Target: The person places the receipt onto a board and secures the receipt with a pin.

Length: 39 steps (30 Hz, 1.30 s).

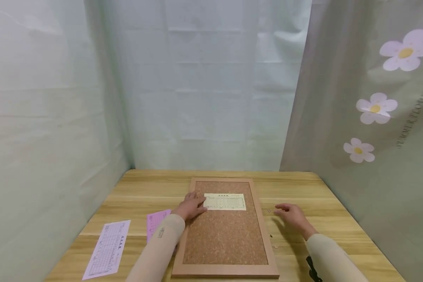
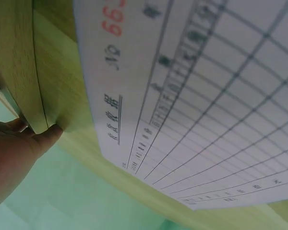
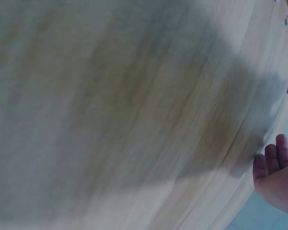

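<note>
Here, a person's left hand (image 1: 190, 206), fingers extended and released, touches the left edge of a pale yellow slip (image 1: 225, 202) on the upper half of a framed corkboard (image 1: 229, 239). The right hand (image 1: 292, 216), fingers loosely bent and ungripped, hovers above the bench (image 1: 338, 223) near a small pin (image 1: 269, 210). A pink slip (image 1: 154, 222) (partly behind the left sleeve (image 1: 162, 241)) lies left of the board.

Pale green sheeting (image 1: 211, 90) is hanging behind and to the left of a wood-grain table (image 1: 148, 190). On the right, a greyish-green sheet (image 1: 324, 117) is displaying 3 white flowers (image 1: 375, 108) with yellow centres, and dark lettering (image 1: 414, 115) is slanting near them.
</note>
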Motion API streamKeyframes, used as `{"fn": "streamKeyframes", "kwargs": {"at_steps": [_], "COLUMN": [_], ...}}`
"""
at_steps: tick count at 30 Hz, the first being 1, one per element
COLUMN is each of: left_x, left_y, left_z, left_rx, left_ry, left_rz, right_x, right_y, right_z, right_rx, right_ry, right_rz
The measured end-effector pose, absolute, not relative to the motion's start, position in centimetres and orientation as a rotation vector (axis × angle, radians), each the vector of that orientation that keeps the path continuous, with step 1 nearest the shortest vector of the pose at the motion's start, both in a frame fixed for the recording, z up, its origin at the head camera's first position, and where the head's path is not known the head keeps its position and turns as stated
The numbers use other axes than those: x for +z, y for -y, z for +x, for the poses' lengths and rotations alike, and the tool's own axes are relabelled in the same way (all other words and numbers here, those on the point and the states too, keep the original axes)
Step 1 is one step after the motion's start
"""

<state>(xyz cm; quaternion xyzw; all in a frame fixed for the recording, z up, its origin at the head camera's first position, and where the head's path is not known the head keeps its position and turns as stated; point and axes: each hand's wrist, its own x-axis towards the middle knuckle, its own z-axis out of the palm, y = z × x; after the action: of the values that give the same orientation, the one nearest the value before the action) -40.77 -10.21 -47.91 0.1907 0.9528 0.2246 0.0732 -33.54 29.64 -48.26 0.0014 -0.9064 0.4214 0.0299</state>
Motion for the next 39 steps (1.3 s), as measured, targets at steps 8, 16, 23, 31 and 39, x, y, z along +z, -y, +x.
{"fn": "streamKeyframes", "kwargs": {"at_steps": [8, 16, 23, 31, 39], "left_x": [-48.3, -48.4, -48.3, -48.0, -49.9], "left_y": [10.2, 10.4, 10.6, 10.4, 10.6], "left_z": [-40.8, -40.9, -40.9, -41.1, -42.6], "left_rx": [0.700, 0.684, 0.663, 0.650, 0.686], "left_ry": [-2.848, -2.862, -2.858, -2.858, -2.882], "left_rz": [0.551, 0.589, 0.618, 0.608, 0.607], "right_x": [-49.4, -49.6, -49.7, -49.8, -49.8], "right_y": [-29.2, -28.6, -28.5, -28.4, -28.2], "right_z": [-34.9, -35.8, -36.2, -36.5, -36.7], "right_rx": [1.310, 1.263, 1.168, 1.062, 1.005], "right_ry": [2.808, 2.807, 2.820, 2.830, 2.817], "right_rz": [-0.020, -0.046, -0.033, -0.045, -0.024]}}
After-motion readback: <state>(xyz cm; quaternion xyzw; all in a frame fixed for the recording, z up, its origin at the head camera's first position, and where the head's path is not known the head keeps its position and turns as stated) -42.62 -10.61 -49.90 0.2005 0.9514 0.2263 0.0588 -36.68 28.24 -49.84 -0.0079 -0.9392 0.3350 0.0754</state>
